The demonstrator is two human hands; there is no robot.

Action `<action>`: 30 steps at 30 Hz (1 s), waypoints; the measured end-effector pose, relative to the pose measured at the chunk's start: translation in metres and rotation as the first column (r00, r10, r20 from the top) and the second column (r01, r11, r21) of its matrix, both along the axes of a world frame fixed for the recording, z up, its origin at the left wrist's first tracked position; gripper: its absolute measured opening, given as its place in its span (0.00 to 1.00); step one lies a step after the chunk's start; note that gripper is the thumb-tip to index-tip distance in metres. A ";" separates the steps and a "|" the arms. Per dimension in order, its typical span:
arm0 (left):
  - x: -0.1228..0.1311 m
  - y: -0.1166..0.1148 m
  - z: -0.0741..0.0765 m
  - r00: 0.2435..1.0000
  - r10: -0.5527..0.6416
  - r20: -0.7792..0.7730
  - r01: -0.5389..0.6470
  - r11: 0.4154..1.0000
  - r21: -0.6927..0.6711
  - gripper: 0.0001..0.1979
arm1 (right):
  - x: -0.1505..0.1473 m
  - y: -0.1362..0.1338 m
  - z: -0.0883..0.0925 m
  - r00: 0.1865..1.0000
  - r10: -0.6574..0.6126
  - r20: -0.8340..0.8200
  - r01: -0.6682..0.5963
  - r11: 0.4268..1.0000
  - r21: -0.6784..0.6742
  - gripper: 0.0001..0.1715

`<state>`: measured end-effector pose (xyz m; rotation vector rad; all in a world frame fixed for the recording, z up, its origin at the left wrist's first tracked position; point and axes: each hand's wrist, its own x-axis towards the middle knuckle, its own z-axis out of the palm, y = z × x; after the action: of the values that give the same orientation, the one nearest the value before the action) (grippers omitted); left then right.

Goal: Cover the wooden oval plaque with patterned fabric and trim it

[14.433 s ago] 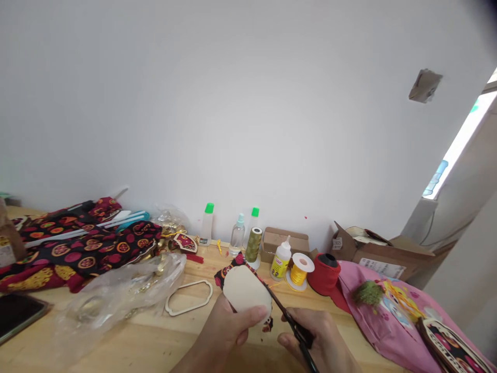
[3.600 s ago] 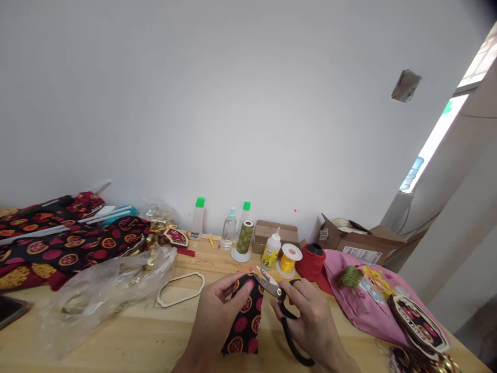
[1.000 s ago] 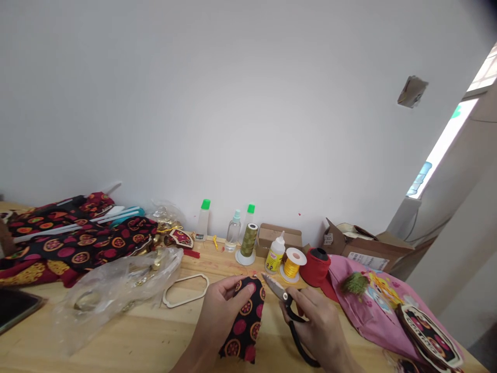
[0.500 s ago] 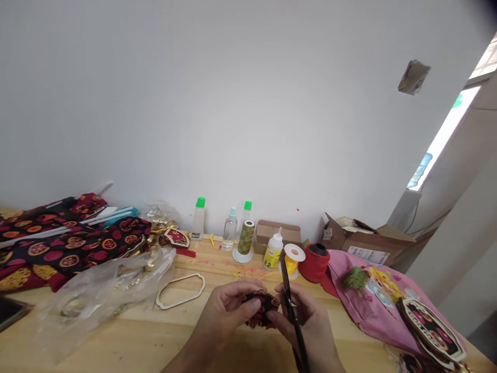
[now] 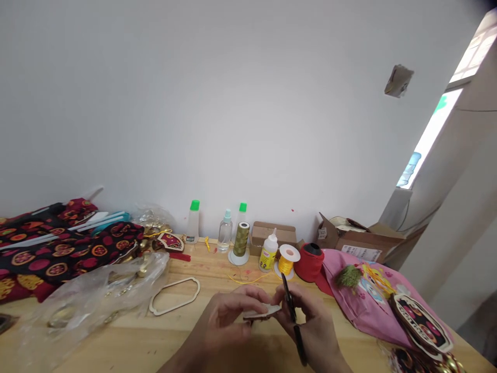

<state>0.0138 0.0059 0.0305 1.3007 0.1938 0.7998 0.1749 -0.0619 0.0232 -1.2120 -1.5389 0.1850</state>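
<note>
My left hand (image 5: 229,318) pinches a small flat piece (image 5: 264,313) low in the middle of the head view. The piece is turned nearly edge-on, and a pale face and rim show; its patterned side is hidden. At its right end are the fingertips of my right hand (image 5: 308,318), close to or touching it. A long, slim black tool (image 5: 298,339) also lies across that hand, its upper end pointing away from me; its kind is unclear. Left of my hands, a pale scalloped frame (image 5: 174,296) rests on the wooden table (image 5: 140,339).
Behind my hands stand a yellow-labelled glue bottle (image 5: 267,255), an olive thread spool (image 5: 241,241), a yellow cord spool (image 5: 287,257) and a red thread cone (image 5: 309,262). Patterned fabric (image 5: 77,248) and a plastic bag (image 5: 104,298) lie left, a pink cloth (image 5: 353,300) right.
The small piece has been turned over from its dark patterned fabric side to nearly edge-on, with its pale face showing. The view has shifted slightly to the right.
</note>
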 end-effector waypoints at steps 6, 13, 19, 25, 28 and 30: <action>0.006 -0.008 -0.009 0.960 -0.191 -0.204 0.112 0.931 -0.347 0.21 | 0.003 -0.005 0.009 0.980 0.192 -0.043 -0.197 0.951 -0.240 0.17; 0.005 -0.024 0.000 0.861 -0.506 0.055 0.401 0.607 -0.687 0.23 | 0.002 -0.009 0.015 0.973 0.227 -0.037 -0.224 0.899 -0.376 0.16; 0.005 -0.020 -0.001 0.840 -0.503 0.203 0.464 0.472 -0.750 0.21 | 0.001 -0.003 0.008 0.913 0.260 -0.313 -0.369 0.855 -0.365 0.17; 0.002 0.005 -0.011 0.963 -0.138 0.230 0.267 0.580 -0.770 0.18 | 0.016 0.017 -0.012 0.834 0.098 -0.543 -0.228 0.957 -0.177 0.19; 0.000 0.014 -0.015 0.982 0.091 0.168 0.088 0.565 -0.820 0.13 | 0.018 0.023 -0.023 0.838 0.125 -0.531 -0.239 0.959 -0.151 0.24; 0.000 0.017 -0.015 0.969 0.195 0.154 0.026 0.539 -0.842 0.09 | 0.016 0.023 -0.028 0.844 0.157 -0.513 -0.260 0.956 -0.135 0.28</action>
<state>0.0133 0.0225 0.0156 0.2530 0.4030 0.7777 0.1910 -0.0389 -0.0046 -1.0369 -1.2048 0.7587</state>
